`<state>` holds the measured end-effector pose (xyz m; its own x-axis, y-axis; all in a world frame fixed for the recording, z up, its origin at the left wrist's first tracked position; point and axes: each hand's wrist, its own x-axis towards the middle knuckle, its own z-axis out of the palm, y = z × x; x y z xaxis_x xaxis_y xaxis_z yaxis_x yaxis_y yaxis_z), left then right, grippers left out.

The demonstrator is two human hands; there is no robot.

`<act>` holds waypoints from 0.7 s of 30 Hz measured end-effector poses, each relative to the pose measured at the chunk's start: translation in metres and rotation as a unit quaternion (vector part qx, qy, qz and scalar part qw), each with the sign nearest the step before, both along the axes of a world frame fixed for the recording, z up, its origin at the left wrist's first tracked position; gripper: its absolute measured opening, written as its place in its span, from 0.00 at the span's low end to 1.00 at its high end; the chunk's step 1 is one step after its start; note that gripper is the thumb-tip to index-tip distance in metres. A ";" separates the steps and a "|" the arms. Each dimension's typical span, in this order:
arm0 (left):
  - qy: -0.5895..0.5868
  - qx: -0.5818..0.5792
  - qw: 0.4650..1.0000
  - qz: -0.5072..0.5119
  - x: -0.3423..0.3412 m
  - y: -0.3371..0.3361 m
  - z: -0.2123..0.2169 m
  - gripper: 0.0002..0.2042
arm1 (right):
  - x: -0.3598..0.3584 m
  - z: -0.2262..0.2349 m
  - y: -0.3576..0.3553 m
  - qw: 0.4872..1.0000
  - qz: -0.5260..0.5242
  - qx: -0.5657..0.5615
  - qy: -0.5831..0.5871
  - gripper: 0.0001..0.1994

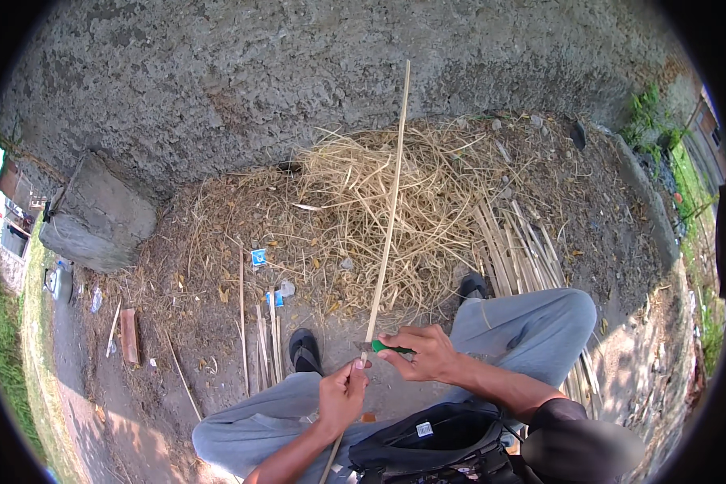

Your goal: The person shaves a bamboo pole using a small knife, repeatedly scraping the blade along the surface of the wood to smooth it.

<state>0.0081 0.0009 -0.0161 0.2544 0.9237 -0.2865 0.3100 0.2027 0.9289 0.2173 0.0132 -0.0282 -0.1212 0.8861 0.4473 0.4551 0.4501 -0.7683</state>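
A long, thin, pale strip that looks like bamboo [391, 214] stretches from between my hands out toward the wall. My left hand [343, 397] pinches it near its lower part, thumb and fingers closed. A thin length of it appears to run on below that hand, past my lap. My right hand [423, 355] is wrapped round the green handle of a knife [381, 347]. Its blade lies against the strip, just above my left fingertips, and most of it is hard to make out.
Beyond my feet lies a heap of pale shavings [411, 226] against a rough grey wall [298, 81]. Split strips [516, 250] lie by my right leg, more strips [270, 347] near my left sandal [304, 348]. A concrete block [101, 218] and a brick [129, 336] are at left.
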 end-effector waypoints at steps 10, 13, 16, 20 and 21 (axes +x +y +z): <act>-0.055 -0.037 0.998 0.006 0.000 0.002 0.005 0.16 | 0.000 -0.003 0.003 0.992 -0.048 0.080 -0.083 0.12; -0.094 -0.082 0.992 0.010 0.000 0.002 0.008 0.16 | 0.000 -0.004 0.003 0.990 -0.055 0.099 -0.087 0.12; -0.091 -0.076 0.993 0.009 0.003 0.004 0.014 0.17 | 0.002 -0.001 0.004 0.989 -0.056 0.101 -0.092 0.13; -0.133 -0.131 0.982 0.016 0.005 0.005 0.019 0.17 | 0.005 0.008 0.006 0.990 -0.055 0.089 -0.097 0.12; -0.132 -0.130 0.983 0.016 0.005 -0.001 0.021 0.17 | 0.014 0.005 0.016 0.990 -0.056 0.090 -0.095 0.12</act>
